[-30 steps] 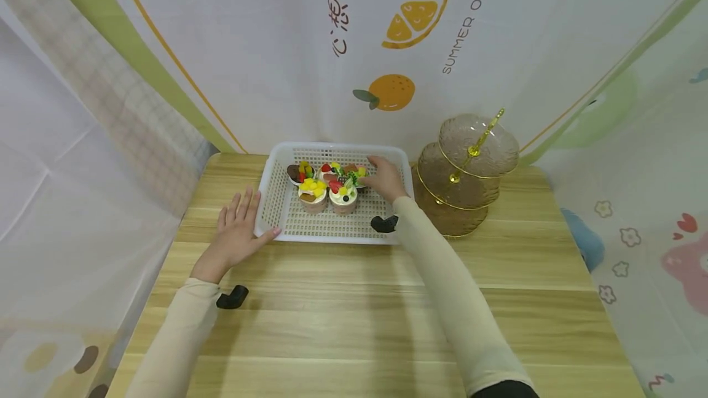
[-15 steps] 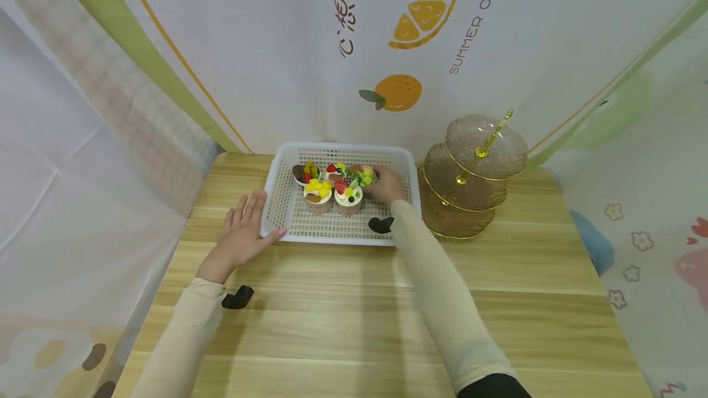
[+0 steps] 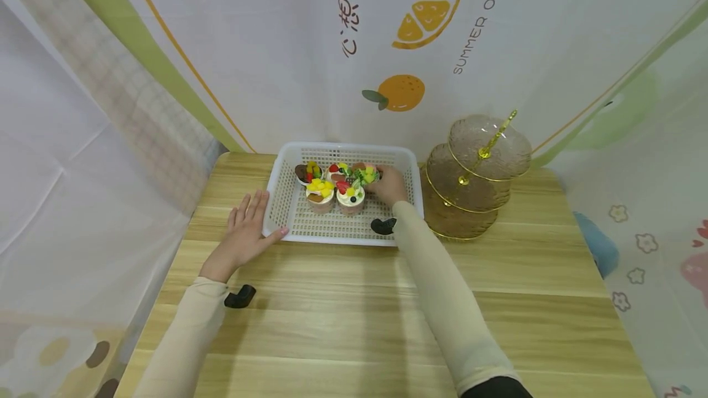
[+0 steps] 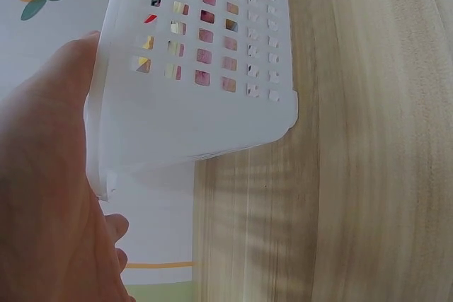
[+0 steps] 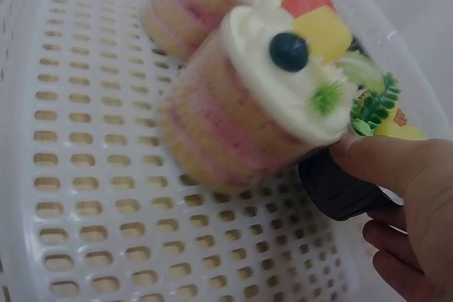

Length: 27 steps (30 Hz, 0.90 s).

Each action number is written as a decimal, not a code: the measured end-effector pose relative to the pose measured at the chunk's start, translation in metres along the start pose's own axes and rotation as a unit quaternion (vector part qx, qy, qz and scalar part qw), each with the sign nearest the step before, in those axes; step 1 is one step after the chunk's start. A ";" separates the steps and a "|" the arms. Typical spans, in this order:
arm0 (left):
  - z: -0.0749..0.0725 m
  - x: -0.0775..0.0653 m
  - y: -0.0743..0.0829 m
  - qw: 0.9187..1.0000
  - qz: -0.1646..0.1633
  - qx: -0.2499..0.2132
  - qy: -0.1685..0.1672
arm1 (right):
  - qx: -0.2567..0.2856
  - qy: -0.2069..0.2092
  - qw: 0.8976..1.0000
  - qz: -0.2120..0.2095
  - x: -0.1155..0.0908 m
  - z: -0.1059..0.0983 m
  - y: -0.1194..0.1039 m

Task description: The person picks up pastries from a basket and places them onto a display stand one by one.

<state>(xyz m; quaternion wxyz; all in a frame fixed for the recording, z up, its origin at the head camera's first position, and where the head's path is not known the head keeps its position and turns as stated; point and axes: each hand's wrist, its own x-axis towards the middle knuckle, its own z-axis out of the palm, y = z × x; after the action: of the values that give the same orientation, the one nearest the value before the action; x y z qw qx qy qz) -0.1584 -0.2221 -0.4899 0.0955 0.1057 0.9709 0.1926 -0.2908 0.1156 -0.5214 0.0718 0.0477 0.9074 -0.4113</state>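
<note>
I have both arms reaching forward and angling inward, pale sleeves down to the wrists. My left forearm (image 3: 179,339) comes up from the lower left; the left grip (image 3: 241,239) shows its back, fingers extended away from the body, thumb (image 3: 275,237) splayed out to the right. My right forearm (image 3: 448,287) stretches farther, a dark band at its lower end. The right grip (image 3: 390,184) is pinched, its thumb (image 5: 382,160) laid forward, the fingers (image 5: 396,240) bent underneath; I can't see every fingertip.

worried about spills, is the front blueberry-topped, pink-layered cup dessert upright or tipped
Upright: in the head view, the dessert has its cream uppermost.
</note>
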 end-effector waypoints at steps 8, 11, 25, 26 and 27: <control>-0.002 -0.001 0.002 1.000 0.001 -0.009 -0.002 | 0.004 0.014 0.998 -0.065 -0.007 -0.024 -0.022; -0.003 -0.002 0.002 1.000 0.000 -0.010 -0.004 | 0.014 0.011 0.997 -0.080 -0.012 -0.034 -0.030; 0.000 -0.001 0.000 1.000 -0.001 -0.010 -0.003 | 0.002 0.009 0.993 -0.120 -0.053 -0.076 -0.044; 0.000 -0.001 0.000 1.000 0.000 -0.010 -0.002 | 0.002 0.012 0.992 -0.122 -0.058 -0.079 -0.045; 0.000 -0.001 -0.001 1.000 0.000 -0.011 -0.002 | 0.006 0.014 0.992 -0.123 -0.065 -0.083 -0.046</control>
<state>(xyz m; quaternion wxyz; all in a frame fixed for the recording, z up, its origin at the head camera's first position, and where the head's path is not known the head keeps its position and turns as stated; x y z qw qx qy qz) -0.1577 -0.2230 -0.4895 0.0982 0.1049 0.9686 0.2031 -0.2413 0.1462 -0.4228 0.0075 -0.0575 0.9050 -0.4214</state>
